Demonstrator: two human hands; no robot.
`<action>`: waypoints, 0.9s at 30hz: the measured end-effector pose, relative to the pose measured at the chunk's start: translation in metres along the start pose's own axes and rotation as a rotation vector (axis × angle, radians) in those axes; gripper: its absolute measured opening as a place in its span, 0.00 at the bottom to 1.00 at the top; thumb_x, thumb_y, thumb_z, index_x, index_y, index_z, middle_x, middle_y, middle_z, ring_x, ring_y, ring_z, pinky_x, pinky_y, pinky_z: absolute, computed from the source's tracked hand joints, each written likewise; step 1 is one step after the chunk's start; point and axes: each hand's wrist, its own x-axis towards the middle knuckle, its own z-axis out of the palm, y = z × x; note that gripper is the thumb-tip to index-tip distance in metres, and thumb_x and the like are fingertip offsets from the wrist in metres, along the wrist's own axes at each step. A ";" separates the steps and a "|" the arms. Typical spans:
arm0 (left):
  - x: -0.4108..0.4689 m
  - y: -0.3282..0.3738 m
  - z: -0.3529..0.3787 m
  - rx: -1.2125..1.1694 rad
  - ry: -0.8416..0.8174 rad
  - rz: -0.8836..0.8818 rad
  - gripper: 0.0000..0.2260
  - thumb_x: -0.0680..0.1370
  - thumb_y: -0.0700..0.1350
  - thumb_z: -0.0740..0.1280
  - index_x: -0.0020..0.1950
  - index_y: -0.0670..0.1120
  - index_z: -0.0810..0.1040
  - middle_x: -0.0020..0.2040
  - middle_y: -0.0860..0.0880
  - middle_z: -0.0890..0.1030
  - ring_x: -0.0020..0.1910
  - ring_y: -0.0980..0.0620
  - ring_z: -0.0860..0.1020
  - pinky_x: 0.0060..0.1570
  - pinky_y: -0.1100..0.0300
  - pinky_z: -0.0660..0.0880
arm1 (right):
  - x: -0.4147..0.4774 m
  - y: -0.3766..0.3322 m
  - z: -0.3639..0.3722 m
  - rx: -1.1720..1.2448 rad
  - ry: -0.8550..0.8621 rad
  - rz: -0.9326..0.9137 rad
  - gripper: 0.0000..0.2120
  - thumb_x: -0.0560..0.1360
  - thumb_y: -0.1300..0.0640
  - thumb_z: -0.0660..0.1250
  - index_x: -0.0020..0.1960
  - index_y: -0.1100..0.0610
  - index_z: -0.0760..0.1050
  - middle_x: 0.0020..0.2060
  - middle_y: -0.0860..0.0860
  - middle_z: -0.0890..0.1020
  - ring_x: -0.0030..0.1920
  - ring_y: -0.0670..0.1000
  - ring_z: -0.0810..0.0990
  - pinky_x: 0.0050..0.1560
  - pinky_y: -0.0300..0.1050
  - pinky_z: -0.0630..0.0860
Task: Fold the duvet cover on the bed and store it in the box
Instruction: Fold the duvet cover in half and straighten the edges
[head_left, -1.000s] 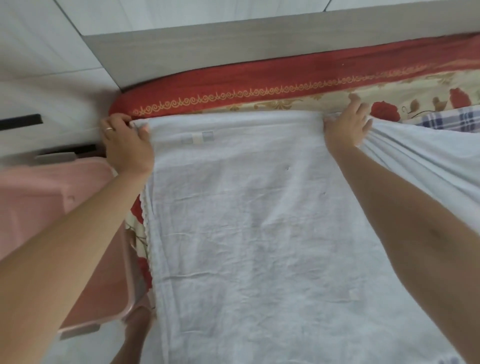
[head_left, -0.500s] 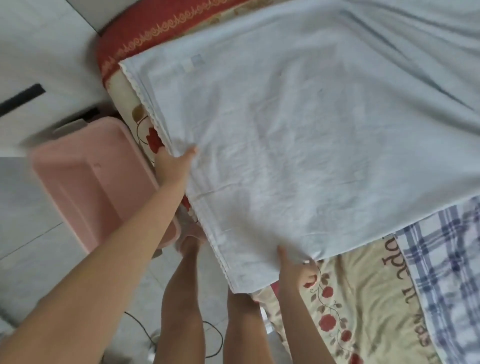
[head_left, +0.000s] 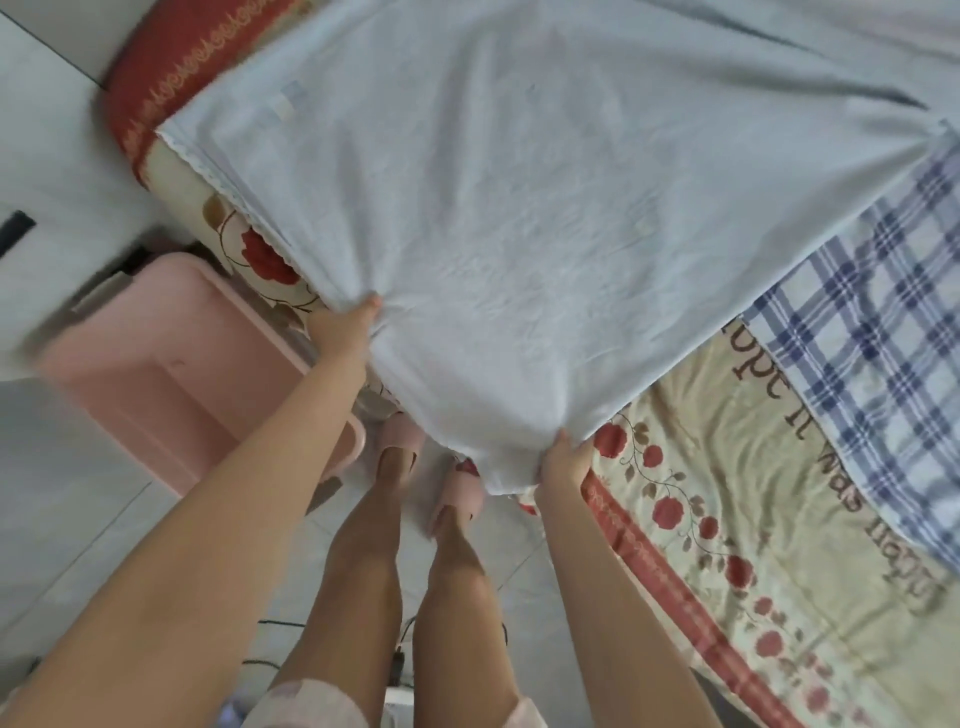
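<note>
The white duvet cover (head_left: 519, 197) lies spread over the corner of the bed (head_left: 727, 493), its near corner hanging off the edge. My left hand (head_left: 345, 325) grips its left edge, fingers tucked under the cloth. My right hand (head_left: 563, 460) grips the near hanging edge lower down, with the cloth bunched above it. The pink box (head_left: 156, 374) stands open on the floor to the left of the bed, close beside my left forearm.
A floral sheet with a red border covers the bed, and a blue checked cloth (head_left: 872, 332) lies on it at the right. My legs in pink slippers (head_left: 397, 441) stand on the tiled floor by the bed corner. A dark cable (head_left: 400, 660) lies near my feet.
Both hands left the far edge of the cover and came back to the near side. They now grip the left edge and near corner, and the cloth has bunched and lifted.
</note>
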 end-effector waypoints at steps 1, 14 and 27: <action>-0.001 -0.004 -0.005 -0.029 -0.016 -0.009 0.15 0.74 0.44 0.72 0.56 0.41 0.72 0.53 0.49 0.78 0.51 0.52 0.78 0.41 0.69 0.75 | -0.004 0.000 -0.002 0.038 0.023 0.015 0.10 0.79 0.66 0.53 0.56 0.59 0.69 0.43 0.54 0.76 0.42 0.55 0.73 0.39 0.46 0.72; -0.153 0.032 -0.022 -0.125 -0.385 -0.012 0.11 0.79 0.32 0.58 0.59 0.38 0.75 0.62 0.39 0.75 0.65 0.42 0.73 0.55 0.54 0.75 | -0.096 -0.044 -0.165 0.119 -0.238 -0.158 0.16 0.73 0.51 0.71 0.54 0.61 0.74 0.47 0.57 0.81 0.48 0.59 0.81 0.54 0.59 0.78; -0.324 0.068 -0.038 -0.091 -0.502 0.198 0.34 0.62 0.61 0.73 0.63 0.45 0.74 0.59 0.45 0.79 0.55 0.45 0.78 0.58 0.47 0.74 | -0.189 -0.078 -0.280 0.428 -0.186 -0.201 0.12 0.80 0.50 0.61 0.56 0.58 0.72 0.40 0.52 0.77 0.40 0.51 0.75 0.41 0.47 0.74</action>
